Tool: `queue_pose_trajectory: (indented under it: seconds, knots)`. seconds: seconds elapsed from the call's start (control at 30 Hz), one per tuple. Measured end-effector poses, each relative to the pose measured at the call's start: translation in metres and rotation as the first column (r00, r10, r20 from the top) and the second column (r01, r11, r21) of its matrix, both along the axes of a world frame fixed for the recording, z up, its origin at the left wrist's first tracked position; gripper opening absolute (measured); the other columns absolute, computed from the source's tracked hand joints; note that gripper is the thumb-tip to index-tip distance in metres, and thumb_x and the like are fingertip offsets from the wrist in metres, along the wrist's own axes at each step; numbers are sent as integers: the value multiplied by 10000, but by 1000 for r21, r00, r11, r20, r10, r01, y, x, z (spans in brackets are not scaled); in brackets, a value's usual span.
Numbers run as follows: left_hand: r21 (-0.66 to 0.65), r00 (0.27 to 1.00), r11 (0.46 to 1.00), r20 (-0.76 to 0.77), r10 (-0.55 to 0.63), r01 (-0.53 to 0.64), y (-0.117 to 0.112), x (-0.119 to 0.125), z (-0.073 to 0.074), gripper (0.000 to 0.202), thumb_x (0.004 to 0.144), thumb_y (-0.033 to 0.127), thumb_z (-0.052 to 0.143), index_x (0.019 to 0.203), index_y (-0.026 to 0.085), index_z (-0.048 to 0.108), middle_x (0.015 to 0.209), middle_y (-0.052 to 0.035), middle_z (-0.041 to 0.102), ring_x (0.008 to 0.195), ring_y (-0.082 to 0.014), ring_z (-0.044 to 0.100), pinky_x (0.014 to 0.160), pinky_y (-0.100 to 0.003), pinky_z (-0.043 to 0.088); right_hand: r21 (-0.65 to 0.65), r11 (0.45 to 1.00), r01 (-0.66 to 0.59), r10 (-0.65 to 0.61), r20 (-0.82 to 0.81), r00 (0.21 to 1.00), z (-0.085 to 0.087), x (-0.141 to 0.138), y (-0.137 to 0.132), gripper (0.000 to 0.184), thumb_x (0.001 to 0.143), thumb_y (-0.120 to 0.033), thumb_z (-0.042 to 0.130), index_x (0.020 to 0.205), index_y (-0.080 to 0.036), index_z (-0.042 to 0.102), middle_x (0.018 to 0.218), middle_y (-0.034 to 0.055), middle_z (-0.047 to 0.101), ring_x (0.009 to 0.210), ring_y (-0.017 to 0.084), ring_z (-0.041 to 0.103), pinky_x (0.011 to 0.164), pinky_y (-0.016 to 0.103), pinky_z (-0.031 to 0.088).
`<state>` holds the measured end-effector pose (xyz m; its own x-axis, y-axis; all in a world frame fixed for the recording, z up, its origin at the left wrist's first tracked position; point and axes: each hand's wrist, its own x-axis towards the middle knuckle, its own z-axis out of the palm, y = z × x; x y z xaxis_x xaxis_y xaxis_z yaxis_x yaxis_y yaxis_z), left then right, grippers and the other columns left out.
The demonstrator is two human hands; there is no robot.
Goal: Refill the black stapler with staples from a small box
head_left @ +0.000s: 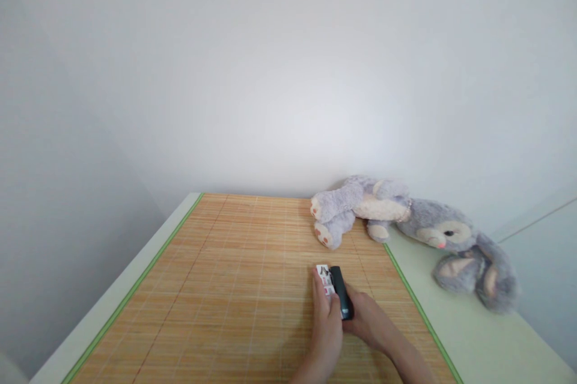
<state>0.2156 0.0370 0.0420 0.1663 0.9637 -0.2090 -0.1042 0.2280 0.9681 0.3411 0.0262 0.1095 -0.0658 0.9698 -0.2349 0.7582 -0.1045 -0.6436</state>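
My left hand (326,329) is closed around a small white box (323,276) with pink and dark printing on its top. Right beside it, a long black object (341,292) that looks like a stapler is in the grip of my right hand (367,316). A small pale mark shows at its near end. The two items sit side by side, close together, just over the right part of a bamboo mat (225,288). My fingers hide their lower sides, so I cannot tell whether they rest on the mat.
A grey plush rabbit (383,207) lies on its side along the back right, its feet on the mat and its head and ears on the pale tabletop (487,348). Green edging (148,273) borders the mat. A white wall (270,71) rises behind the table.
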Motion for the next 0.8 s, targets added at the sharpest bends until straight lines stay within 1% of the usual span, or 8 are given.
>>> queue_pose_trajectory:
  seconds: [0.1,0.17,0.27,0.37,0.43,0.57,0.67,0.8]
  knots:
    - [-10,997,998,51,-63,64,0,46,-2,874,955,358,484,1676,195,17,1767,-21,29,1619,-168,47,1305,-286,89,-5,999,47,-47,3,999,-6,44,-8,563,676,-257,712,1234,-233,637,1102,71,791,962,288,732,818,316,509]
    - [-18,992,993,52,-112,113,1,69,-1,863,960,354,477,1677,206,20,1766,-32,57,1617,-185,94,1305,-307,126,-22,996,86,-85,32,996,-8,67,-12,547,675,-263,715,1214,-226,635,1079,67,794,944,282,730,797,310,504]
    - [4,985,985,24,-173,173,8,80,2,818,982,369,449,1677,209,49,1758,-55,131,1603,-203,188,1294,-325,207,-67,988,139,-131,111,985,-11,87,-13,556,661,-301,747,1202,-230,641,1024,45,798,906,271,725,783,306,492]
    - [86,973,971,-65,-219,224,21,58,5,729,1000,357,406,1669,209,156,1741,-82,207,1595,-220,231,1297,-395,236,-75,987,140,-130,121,984,-13,94,-12,564,656,-344,773,1194,-232,651,1005,34,798,884,269,722,771,312,490]
    - [179,961,950,-153,-231,257,33,32,8,688,974,317,457,1636,234,289,1722,-80,270,1596,-238,229,1318,-464,167,-63,990,128,-122,96,988,-13,94,-12,571,661,-358,778,1204,-237,650,1013,31,798,888,275,723,772,319,495]
    - [370,899,835,-323,-296,407,55,-11,16,656,789,265,746,1427,314,604,1566,-39,537,1519,-274,376,1333,-484,70,-62,991,119,-115,68,991,-8,92,-11,599,669,-368,782,1235,-237,639,1015,26,799,896,282,726,784,328,508]
    - [429,854,761,-417,-311,487,63,-17,20,629,729,261,825,1334,339,670,1468,-30,631,1449,-289,466,1316,-514,122,-62,992,112,-109,54,993,-3,89,-10,587,673,-367,780,1226,-228,645,1005,27,802,886,281,729,780,330,512]
    - [458,824,727,-501,-265,512,65,-11,20,559,780,269,801,1319,336,671,1437,-40,652,1402,-287,513,1277,-536,203,-58,991,117,-114,59,992,-2,88,-6,636,669,-369,787,1272,-229,642,1020,35,803,895,288,730,785,335,511]
